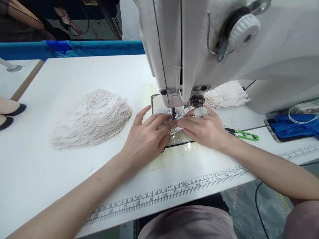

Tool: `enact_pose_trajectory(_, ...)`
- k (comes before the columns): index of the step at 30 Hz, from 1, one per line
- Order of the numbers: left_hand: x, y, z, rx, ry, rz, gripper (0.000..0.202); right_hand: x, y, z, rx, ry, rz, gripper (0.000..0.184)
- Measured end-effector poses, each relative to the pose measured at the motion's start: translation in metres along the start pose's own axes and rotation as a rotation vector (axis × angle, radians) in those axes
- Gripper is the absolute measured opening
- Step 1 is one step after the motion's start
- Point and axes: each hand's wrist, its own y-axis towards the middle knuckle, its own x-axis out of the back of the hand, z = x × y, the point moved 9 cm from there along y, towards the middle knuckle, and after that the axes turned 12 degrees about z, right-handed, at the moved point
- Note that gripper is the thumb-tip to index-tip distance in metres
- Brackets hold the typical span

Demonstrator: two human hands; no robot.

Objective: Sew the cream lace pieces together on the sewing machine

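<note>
A piece of white lace point(175, 129) lies under the presser foot point(174, 114) of a sewing machine point(169, 49). At its left side, my left hand point(147, 132) presses on it, index finger and thumb closing on its edge and the little finger stretched away. My right hand point(206, 127) has its fingers together on the right side of the lace, fingertips close to the presser foot. The fingers of both hands hide much of the lace. A stack of scalloped white lace pieces point(99, 119) rests left of my left hand.
More white lace point(226, 94) lies behind my right hand, under the machine arm. Green-handled thread snips point(245, 135) sit beside my right wrist. At the right is a tray with blue cloth point(294, 126). A printed ruler point(174, 192) runs along the front edge. Another person's fingers point(8, 111) show at far left.
</note>
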Motion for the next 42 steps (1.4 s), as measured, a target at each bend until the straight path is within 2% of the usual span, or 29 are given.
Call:
enact_pose_trajectory(4, -0.005, 0.004, 0.021, 0.156, -0.323, 0.052, 0.027, -0.004, 0.000, -0.017, -0.162, 0.246, 0.025, 0.022)
enact_pose_trajectory(7, -0.009, 0.007, 0.031, 0.238, -0.512, 0.107, 0.033, -0.012, -0.001, -0.029, -0.302, 0.357, 0.081, 0.024)
enact_pose_trajectory(11, -0.010, 0.008, 0.033, 0.257, -0.563, 0.134, 0.037, -0.013, 0.000, -0.029, -0.303, 0.393, 0.107, 0.025)
enact_pose_trajectory(15, -0.006, 0.006, 0.025, 0.166, -0.446, 0.100, 0.035, -0.009, -0.002, -0.022, -0.219, 0.410, 0.102, 0.023)
enact_pose_trajectory(20, 0.010, -0.005, -0.009, -0.053, 0.001, -0.037, 0.017, -0.003, -0.007, -0.006, -0.068, 0.323, 0.084, 0.019)
enact_pose_trajectory(24, 0.011, -0.011, -0.024, -0.110, 0.130, -0.006, 0.026, 0.006, -0.009, 0.002, 0.002, 0.222, -0.004, 0.017)
enact_pose_trajectory(34, 0.012, -0.008, -0.024, -0.143, 0.189, -0.015, 0.025, 0.007, -0.006, 0.002, 0.006, 0.143, -0.029, 0.020)
enact_pose_trajectory(42, 0.008, -0.001, -0.008, -0.100, 0.139, -0.018, 0.027, -0.004, -0.001, -0.005, -0.018, 0.059, 0.018, 0.021)
